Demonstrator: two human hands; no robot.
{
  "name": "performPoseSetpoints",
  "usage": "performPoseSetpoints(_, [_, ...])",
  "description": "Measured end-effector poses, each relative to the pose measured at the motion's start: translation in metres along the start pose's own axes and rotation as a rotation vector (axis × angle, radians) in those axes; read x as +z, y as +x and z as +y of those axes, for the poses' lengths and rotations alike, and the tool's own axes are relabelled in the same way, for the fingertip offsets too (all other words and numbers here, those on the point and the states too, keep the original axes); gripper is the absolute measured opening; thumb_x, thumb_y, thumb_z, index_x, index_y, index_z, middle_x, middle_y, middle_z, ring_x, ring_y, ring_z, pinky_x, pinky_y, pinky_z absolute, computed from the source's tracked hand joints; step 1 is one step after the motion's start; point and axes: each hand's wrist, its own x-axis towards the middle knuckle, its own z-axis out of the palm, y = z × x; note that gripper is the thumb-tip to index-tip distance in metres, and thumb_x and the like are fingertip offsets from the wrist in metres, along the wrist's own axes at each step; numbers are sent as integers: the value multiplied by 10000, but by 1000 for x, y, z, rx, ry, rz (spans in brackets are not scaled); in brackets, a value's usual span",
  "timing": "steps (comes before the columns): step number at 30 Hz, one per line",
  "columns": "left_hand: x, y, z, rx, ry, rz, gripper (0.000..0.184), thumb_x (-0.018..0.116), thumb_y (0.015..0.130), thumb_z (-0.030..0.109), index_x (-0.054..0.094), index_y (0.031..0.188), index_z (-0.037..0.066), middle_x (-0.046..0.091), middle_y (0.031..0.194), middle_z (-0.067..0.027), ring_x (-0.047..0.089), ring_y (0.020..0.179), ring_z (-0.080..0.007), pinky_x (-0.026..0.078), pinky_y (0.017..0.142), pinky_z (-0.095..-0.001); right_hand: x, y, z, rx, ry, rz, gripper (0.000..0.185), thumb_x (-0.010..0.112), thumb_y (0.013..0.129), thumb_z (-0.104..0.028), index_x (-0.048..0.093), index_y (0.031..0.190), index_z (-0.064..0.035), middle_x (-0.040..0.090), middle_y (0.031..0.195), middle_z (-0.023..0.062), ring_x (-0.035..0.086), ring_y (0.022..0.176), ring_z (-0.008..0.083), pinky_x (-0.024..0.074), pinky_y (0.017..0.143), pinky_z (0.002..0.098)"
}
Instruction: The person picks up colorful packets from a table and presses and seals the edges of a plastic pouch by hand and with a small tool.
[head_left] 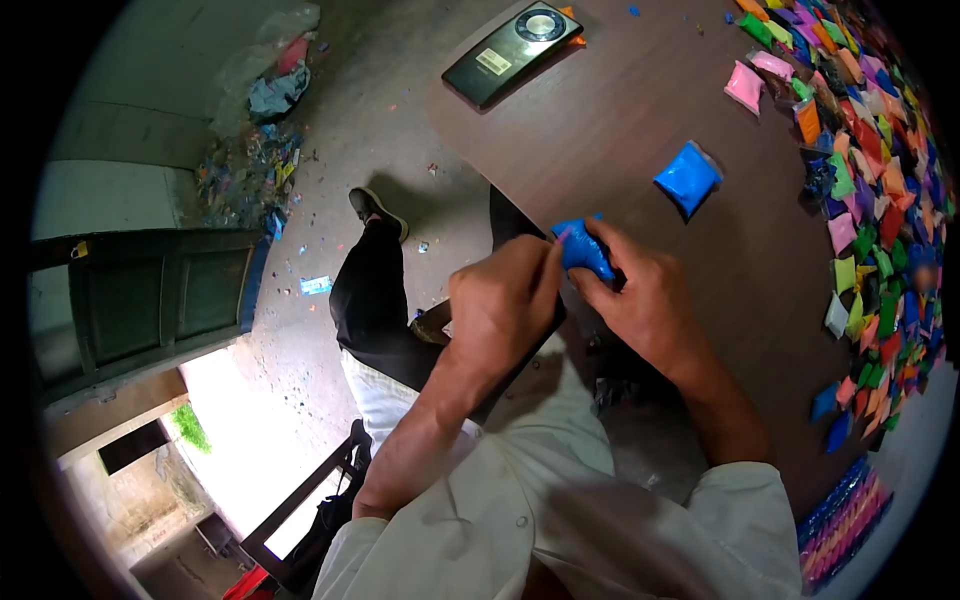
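Observation:
Both of my hands meet at the near edge of the brown table, around a small blue packet (588, 252). My right hand (640, 290) grips the packet's right side between thumb and fingers. On its left side, the fingers of my left hand (503, 300) are pinched together at the packet's edge, near a small pinkish bit. A second blue packet (688, 180) lies flat on the table, above and to the right of my hands.
A dark phone (513, 52) lies at the top of the table (600, 120), with something orange beneath it. Many coloured packets (870, 200) are heaped along the right side. Litter (250, 180) covers part of the floor, and a bench-like frame (300, 500) stands lower left.

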Motion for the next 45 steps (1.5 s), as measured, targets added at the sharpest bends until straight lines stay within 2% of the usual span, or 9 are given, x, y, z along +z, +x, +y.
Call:
performPoseSetpoints(9, [0, 3, -8, -56, 70, -36, 119, 750, 903, 111, 680, 845, 33, 645, 677, -127, 641, 543, -255, 493, 522, -355, 1, -2, 2, 1, 10, 6, 432, 783, 842, -175, 624, 1220, -38, 690, 810, 203, 694, 726, 389, 548, 641, 467])
performPoseSetpoints(12, [0, 1, 4, 39, -21, -9, 153, 736, 913, 117, 657, 809, 38, 636, 665, -133, 647, 553, -279, 491, 519, -365, 0, -2, 1, 18, 10, -2, 426, 780, 843, -176, 624, 1216, -42, 691, 809, 198, 695, 723, 384, 546, 636, 464])
performPoseSetpoints(18, [-6, 11, -8, 49, 141, -44, 222, 752, 907, 153, 614, 767, 50, 596, 657, -131, 602, 542, -327, 460, 499, -388, 0, -2, 1, -3, -19, 6, 408, 768, 847, -170, 621, 1207, -47, 688, 783, 189, 696, 705, 376, 544, 620, 460])
performPoseSetpoints(21, [-3, 11, 6, 142, 47, -26, 232, 744, 910, 155, 601, 760, 52, 591, 656, -133, 601, 546, -326, 463, 504, -387, 2, -3, 2, 1, -8, 13, 413, 768, 841, -168, 621, 1209, -50, 685, 770, 184, 695, 693, 373, 543, 616, 460])
performPoseSetpoints(27, [-4, 16, -8, 57, 156, -84, 196, 735, 899, 124, 602, 775, 53, 599, 677, -136, 619, 578, -332, 486, 530, -393, 0, -2, -1, 1, -10, 29, 418, 771, 841, -172, 622, 1213, -53, 690, 777, 180, 701, 696, 366, 545, 617, 456])
performPoseSetpoints(33, [-2, 12, 1, 187, 100, -87, 194, 731, 903, 121, 600, 777, 53, 605, 687, -130, 622, 582, -336, 485, 527, -396, 3, -3, 2, 9, 6, 21, 421, 773, 840, -172, 619, 1213, -56, 698, 795, 177, 703, 704, 367, 548, 622, 455])
performPoseSetpoints(36, [-4, 15, -11, 101, 215, -100, 185, 726, 903, 110, 597, 781, 58, 600, 686, -123, 624, 582, -332, 483, 519, -401, 1, -3, 1, 12, -15, 11, 417, 772, 841, -173, 617, 1211, -57, 700, 803, 178, 703, 707, 369, 549, 626, 458])
performPoseSetpoints(43, [-4, 9, -1, 232, 107, -110, 167, 715, 904, 91, 591, 795, 70, 586, 680, -108, 616, 558, -320, 473, 496, -409, 3, -2, 1, 18, 4, 18, 413, 769, 844, -171, 615, 1211, -61, 696, 797, 179, 699, 702, 372, 547, 625, 461])
performPoseSetpoints(45, [-6, 14, -9, 197, 229, -97, 164, 709, 896, 80, 583, 792, 73, 571, 681, -101, 613, 562, -304, 474, 498, -398, 2, -2, 0, 6, -4, 22, 411, 767, 846, -173, 616, 1212, -63, 693, 792, 180, 698, 704, 373, 546, 626, 461])
